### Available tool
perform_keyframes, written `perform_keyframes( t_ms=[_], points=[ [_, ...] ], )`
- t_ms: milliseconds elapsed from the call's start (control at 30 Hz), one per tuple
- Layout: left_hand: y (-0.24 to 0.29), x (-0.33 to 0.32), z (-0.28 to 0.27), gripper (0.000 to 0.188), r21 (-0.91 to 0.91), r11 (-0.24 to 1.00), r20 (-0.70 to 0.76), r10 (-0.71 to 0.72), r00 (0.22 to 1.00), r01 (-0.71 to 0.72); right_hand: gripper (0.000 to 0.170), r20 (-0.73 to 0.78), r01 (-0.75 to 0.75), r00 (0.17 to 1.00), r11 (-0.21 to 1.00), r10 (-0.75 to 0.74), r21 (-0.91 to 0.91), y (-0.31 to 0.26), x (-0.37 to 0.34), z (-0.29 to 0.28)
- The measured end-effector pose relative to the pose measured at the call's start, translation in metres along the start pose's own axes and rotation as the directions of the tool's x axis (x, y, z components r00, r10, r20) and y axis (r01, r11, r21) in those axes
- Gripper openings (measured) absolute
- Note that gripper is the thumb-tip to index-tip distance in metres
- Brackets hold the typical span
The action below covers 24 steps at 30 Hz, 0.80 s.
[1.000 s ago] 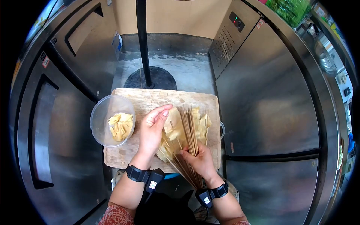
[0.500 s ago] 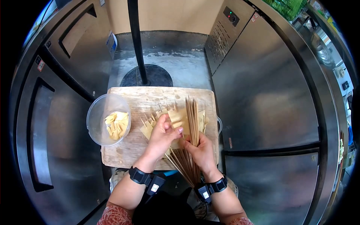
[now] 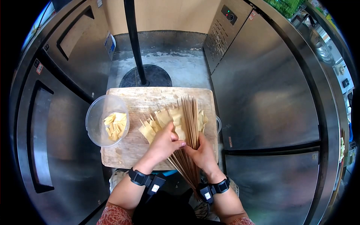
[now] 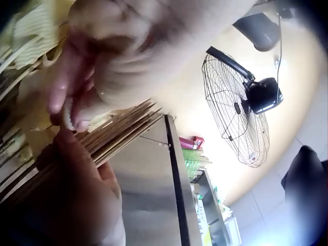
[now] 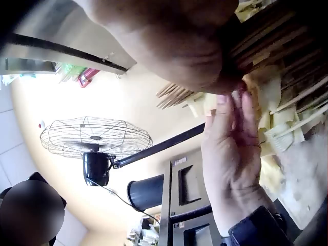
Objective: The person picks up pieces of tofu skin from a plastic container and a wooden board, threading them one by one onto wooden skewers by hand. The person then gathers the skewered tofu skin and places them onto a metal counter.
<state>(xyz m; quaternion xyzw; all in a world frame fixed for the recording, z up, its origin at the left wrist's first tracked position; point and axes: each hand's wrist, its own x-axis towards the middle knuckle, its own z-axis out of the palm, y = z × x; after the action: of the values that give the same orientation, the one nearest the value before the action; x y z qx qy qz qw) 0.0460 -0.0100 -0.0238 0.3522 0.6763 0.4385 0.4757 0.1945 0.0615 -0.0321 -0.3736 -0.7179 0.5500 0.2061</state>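
Note:
My right hand (image 3: 204, 155) grips an upright bundle of thin wooden skewers (image 3: 191, 120). Beside it, my left hand (image 3: 163, 142) has its thumb and fingers pinched together, the tips right at the right thumb. At those fingertips is the lower end of a skewer threaded with a folded yellow sheet (image 3: 179, 127), mostly hidden by the fingers. Behind the hands, several yellow sheets on skewers (image 3: 150, 127) lie fanned out, their sticks (image 3: 183, 165) running down toward my lap. The left wrist view shows the left fingertips (image 4: 79, 120) meeting the right thumb (image 4: 72, 148).
The wooden board (image 3: 123, 153) lies across my lap. On its left edge, a clear round tub (image 3: 93, 127) holds crumpled yellow sheets (image 3: 115, 125). Steel cabinets (image 3: 262, 97) stand on both sides. Beyond the board is a black pole on a round base (image 3: 157, 77).
My left hand has come in from above the board to the right thumb, its fingers folding together. The right hand keeps its grip on the skewers, and their upper ends now stand straighter.

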Motion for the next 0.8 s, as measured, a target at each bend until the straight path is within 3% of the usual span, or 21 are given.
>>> perform_keyframes(
  t_ms=[133, 233, 333, 433, 633, 667, 733, 767, 800],
  points=[
    [0.001, 0.001, -0.007, 0.063, 0.179, 0.984, -0.001, 0.024, 1.0, -0.024, 0.033, 0.006, -0.033, 0.999, 0.979, 0.035, -0.203, -0.016, 0.001, -0.004],
    [0.015, -0.004, -0.008, 0.051, 0.272, 0.962, -0.274, 0.106, 0.956, -0.029, 0.041, 0.027, -0.052, 0.998, 0.979, 0.059, -0.199, -0.009, 0.001, -0.002],
    [0.016, -0.002, -0.013, 0.039, 0.367, 0.912, -0.41, 0.338, 0.847, -0.186, 0.041, 0.026, -0.045, 0.998, 0.971, 0.052, -0.236, -0.011, 0.001, 0.0],
    [0.012, 0.0, -0.006, 0.024, 0.501, 0.824, -0.354, 0.476, 0.805, -0.266, 0.04, 0.039, -0.057, 0.997, 0.982, 0.065, -0.18, -0.017, 0.0, 0.002],
    [0.008, 0.004, -0.001, 0.01, 0.653, 0.731, -0.247, 0.453, 0.856, -0.199, 0.024, 0.031, 0.03, 0.999, 0.987, -0.035, 0.159, -0.005, 0.0, 0.007],
    [0.006, 0.005, 0.0, 0.01, 0.691, 0.698, -0.236, 0.46, 0.856, -0.185, 0.021, 0.132, -0.091, 0.99, 0.935, 0.048, 0.342, -0.006, -0.001, 0.005],
    [-0.004, 0.009, 0.0, 0.01, 0.718, 0.682, -0.198, 0.391, 0.899, -0.139, 0.016, 0.378, -0.36, 0.915, 0.699, 0.138, 0.617, -0.013, -0.002, -0.001],
    [-0.01, 0.01, -0.003, 0.01, 0.734, 0.67, -0.184, 0.352, 0.918, -0.111, 0.014, 0.418, -0.391, 0.898, 0.684, 0.136, 0.616, -0.015, -0.003, -0.003],
    [-0.013, 0.012, -0.004, 0.012, 0.669, 0.74, -0.218, 0.277, 0.936, -0.063, 0.013, 0.46, -0.421, 0.878, 0.668, 0.131, 0.614, -0.016, -0.005, -0.006]
  ],
)
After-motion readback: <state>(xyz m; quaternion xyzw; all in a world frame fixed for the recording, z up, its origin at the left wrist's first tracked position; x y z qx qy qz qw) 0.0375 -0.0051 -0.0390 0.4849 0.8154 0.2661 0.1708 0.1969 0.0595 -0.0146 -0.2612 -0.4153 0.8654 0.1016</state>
